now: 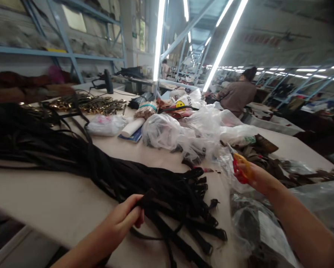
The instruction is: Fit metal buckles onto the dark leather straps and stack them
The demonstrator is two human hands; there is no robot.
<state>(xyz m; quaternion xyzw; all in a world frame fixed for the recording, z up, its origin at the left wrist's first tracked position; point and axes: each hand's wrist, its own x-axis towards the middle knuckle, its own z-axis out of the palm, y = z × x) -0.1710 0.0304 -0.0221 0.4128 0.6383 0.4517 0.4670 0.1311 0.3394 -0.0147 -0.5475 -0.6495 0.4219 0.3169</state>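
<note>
One black strap (148, 197) is pinched in our left hand (128, 216), beside the heap of black straps (105, 167) on the pale table (30, 190); our right hand (249, 175) is closed around orange-and-red scissors (243, 166) near clear plastic bags (206, 126).

Pale worktable (30, 190) with long black straps (144, 178) heaped from left to centre; clear plastic bags (164, 130) lie beyond and right, and what seem metal fittings (94, 104) pile far left.
</note>
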